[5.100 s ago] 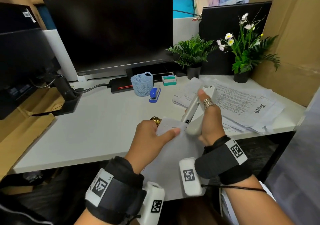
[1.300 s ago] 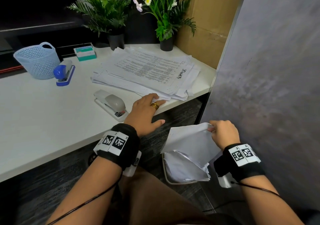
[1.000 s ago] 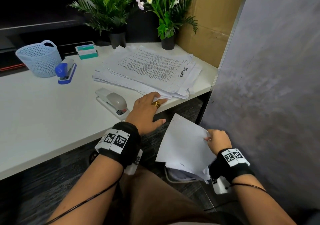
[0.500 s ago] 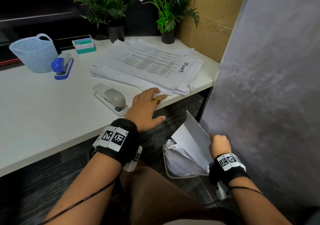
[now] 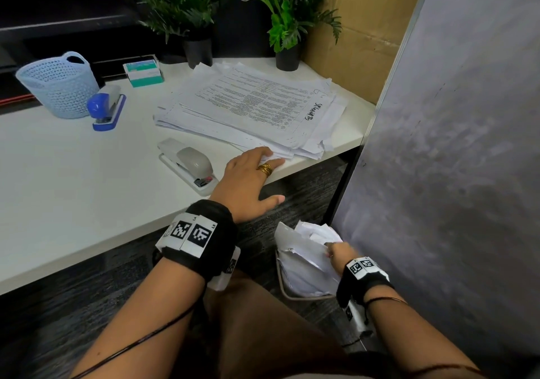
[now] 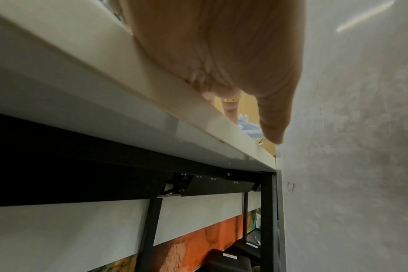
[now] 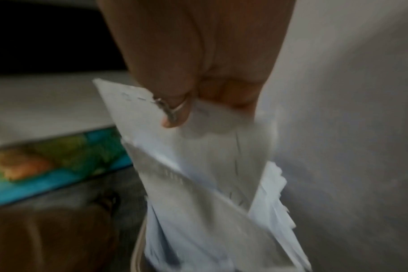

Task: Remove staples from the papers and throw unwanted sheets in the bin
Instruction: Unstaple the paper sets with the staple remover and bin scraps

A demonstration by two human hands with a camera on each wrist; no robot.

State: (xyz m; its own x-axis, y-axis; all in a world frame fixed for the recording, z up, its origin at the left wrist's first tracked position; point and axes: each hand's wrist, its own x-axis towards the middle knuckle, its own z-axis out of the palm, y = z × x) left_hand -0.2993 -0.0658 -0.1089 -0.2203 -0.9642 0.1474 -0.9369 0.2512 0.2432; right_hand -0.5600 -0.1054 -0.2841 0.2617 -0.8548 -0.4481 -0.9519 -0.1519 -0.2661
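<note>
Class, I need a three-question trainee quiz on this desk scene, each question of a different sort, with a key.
1. True or false: the right hand grips a sheet over the bin.
2. The left hand rests on: A) stapler B) desk edge C) basket
3. Fill in: the blue stapler lies beside the ____.

Key: 1 true; 2 B; 3 basket.

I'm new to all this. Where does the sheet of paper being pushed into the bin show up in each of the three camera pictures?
Head: the sheet is at lower right, pushed into the bin by the right hand.
Left wrist: not in it; only the left hand on the desk edge.
Right wrist: centre, pinched under the fingers, blurred.
Shared landmark: the grey partition, along the right side of all three.
</note>
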